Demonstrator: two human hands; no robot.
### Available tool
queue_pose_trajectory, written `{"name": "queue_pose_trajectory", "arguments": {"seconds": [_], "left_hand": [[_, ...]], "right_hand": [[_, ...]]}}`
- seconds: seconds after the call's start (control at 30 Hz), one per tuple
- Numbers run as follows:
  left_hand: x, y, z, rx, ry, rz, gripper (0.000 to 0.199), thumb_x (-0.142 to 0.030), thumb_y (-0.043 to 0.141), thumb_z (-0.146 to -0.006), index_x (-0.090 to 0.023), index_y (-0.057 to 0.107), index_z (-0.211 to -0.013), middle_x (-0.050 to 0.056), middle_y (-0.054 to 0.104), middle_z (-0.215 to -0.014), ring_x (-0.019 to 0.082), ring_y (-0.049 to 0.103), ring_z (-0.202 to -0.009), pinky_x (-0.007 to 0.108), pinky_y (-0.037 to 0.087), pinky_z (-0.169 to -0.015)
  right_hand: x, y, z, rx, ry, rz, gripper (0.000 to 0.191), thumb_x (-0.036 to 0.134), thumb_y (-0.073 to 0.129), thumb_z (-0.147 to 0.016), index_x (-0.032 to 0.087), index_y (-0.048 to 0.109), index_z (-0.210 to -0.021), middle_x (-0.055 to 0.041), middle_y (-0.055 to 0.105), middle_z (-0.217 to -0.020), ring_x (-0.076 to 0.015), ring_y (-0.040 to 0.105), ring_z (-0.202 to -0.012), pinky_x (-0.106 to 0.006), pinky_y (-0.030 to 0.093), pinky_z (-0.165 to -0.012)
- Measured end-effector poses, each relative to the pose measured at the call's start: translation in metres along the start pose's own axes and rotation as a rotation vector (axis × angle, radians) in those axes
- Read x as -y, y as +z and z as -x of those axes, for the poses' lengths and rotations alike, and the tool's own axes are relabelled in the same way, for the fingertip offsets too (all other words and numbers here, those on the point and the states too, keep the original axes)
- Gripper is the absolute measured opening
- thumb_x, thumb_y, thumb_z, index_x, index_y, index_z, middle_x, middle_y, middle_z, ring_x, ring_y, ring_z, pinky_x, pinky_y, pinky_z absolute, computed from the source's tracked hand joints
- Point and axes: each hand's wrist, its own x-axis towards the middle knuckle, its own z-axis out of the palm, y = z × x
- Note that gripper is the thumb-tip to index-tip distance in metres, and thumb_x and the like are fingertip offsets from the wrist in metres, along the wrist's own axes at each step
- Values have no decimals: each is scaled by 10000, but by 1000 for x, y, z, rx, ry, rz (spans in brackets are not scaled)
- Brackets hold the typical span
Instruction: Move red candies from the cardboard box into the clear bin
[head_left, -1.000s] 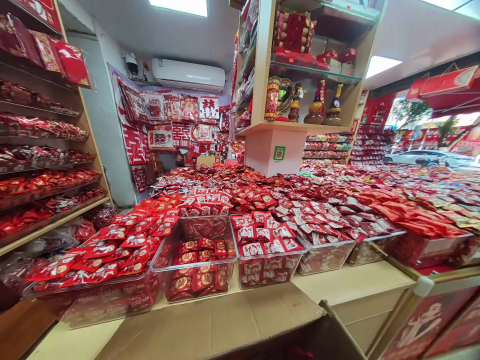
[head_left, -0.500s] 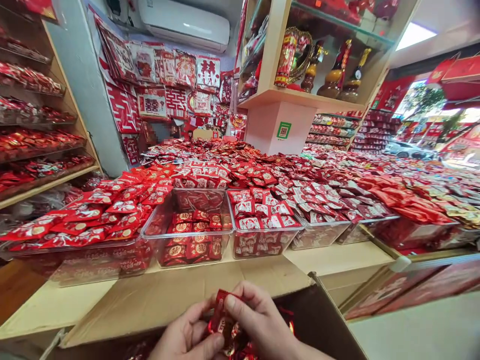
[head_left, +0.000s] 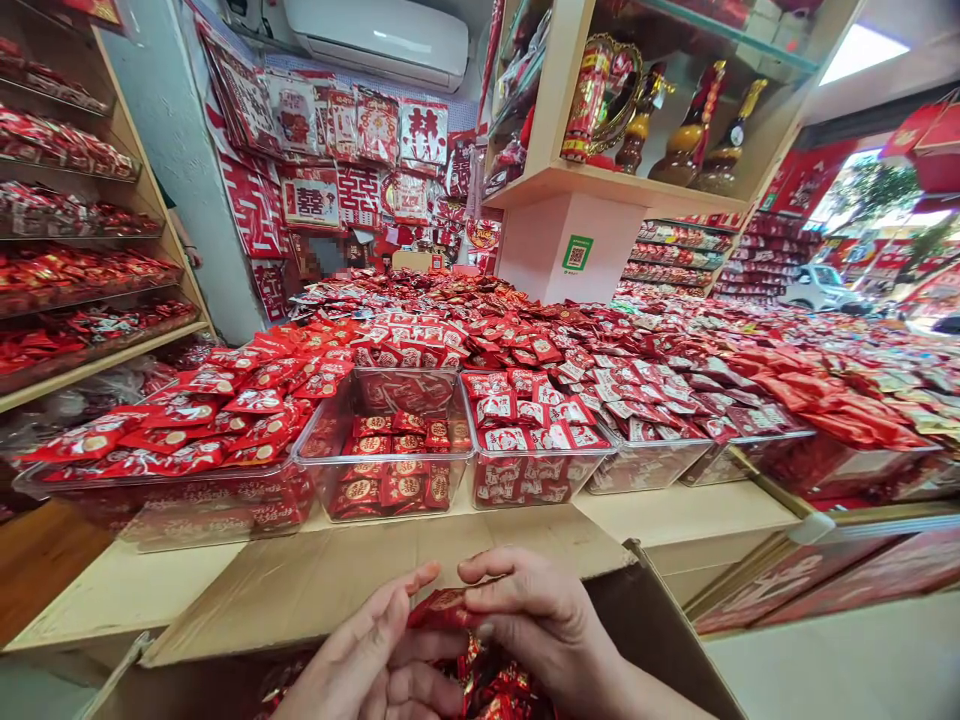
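Over an open cardboard box [head_left: 600,545], my right hand [head_left: 544,610] pinches a red packet [head_left: 442,608] between thumb and fingers. Under and beside that packet, my left hand [head_left: 375,665] is cupped with its fingers spread; whether its palm holds anything is hidden. More shiny red and gold packets [head_left: 506,690] lie in the box below the hands. Behind the box, a clear bin [head_left: 319,475] is partly filled with red and gold packets. To its right, another clear bin [head_left: 540,470] is full of red and white packets.
Heaped red packets [head_left: 247,400] fill a wide bin at the left. More full bins [head_left: 652,465] line the counter to the right. Shelves [head_left: 97,365] of packets stand at the far left, and a cabinet [head_left: 555,100] with glass shelves overhangs the counter.
My left fingers have opened and come away from the packet, which has turned from upright to lying sideways in my right hand. The whole view has shifted slightly.
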Motion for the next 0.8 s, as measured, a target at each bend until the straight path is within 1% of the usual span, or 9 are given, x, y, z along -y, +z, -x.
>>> {"name": "queue_pose_trajectory", "arguments": {"seconds": [0.07,0.1,0.2,0.3,0.4,0.47,0.57,0.7,0.8], "left_hand": [[-3,0,1,-29,35,-16,463,-393,739,-572,-202,594,-968,29,698,-722,151,630,-601,220,472,-537],[-4,0,0,-60,81,-60,439,-348,763,-551,-191,605,-929,22,702,-692,142,628,-588,206,473,-533],[0,-2,-1,-104,209,-190,432,-345,774,-526,-189,616,-897,13,709,-643,145,632,-569,197,482,-520],[6,-2,0,-68,273,-227,374,-346,754,-559,-199,636,-882,4,708,-707,153,633,-672,223,506,-652],[9,0,1,-61,296,-238,260,-366,707,-619,-199,648,-809,-9,695,-678,136,614,-624,203,503,-598],[8,1,0,-66,295,-239,222,-375,692,-634,-197,643,-757,-22,681,-612,119,596,-557,182,483,-526],[7,0,0,-67,305,-275,211,-353,711,-613,-187,628,-715,-29,672,-587,113,599,-580,164,466,-547],[8,-5,-2,-18,304,-333,258,-371,677,-654,-199,538,-788,-15,675,-660,132,606,-648,184,447,-569],[11,-8,-5,40,255,-322,303,-367,622,-717,-229,426,-903,-29,652,-623,121,577,-578,192,411,-510]], "right_hand": [[3,-1,3,64,-67,88,175,191,578,-729,273,666,-857,-55,589,-1040,-162,542,-963,-318,412,-845],[4,0,4,65,-39,57,173,199,563,-740,266,661,-865,-61,563,-1085,-168,521,-1004,-327,403,-862],[5,8,4,-7,251,-226,197,298,573,-733,219,622,-906,-82,533,-1094,-181,541,-960,-348,435,-815],[-1,17,2,-74,460,-413,305,319,690,-610,173,580,-853,-58,581,-946,-144,575,-787,-309,456,-740],[-7,20,1,-77,469,-453,358,243,762,-498,163,561,-784,-22,591,-818,-135,564,-749,-284,448,-718],[-8,20,2,-91,435,-476,370,206,775,-461,165,572,-768,-28,575,-883,-146,558,-808,-284,444,-740],[-5,18,2,-97,425,-526,355,191,768,-473,160,589,-778,-42,537,-1003,-149,551,-867,-279,438,-765],[-5,20,2,-66,473,-561,307,213,744,-528,159,554,-763,-5,569,-833,-93,568,-635,-234,449,-604],[-9,21,2,-31,400,-526,282,181,734,-540,165,533,-736,5,553,-859,-95,570,-671,-223,450,-597]]}}
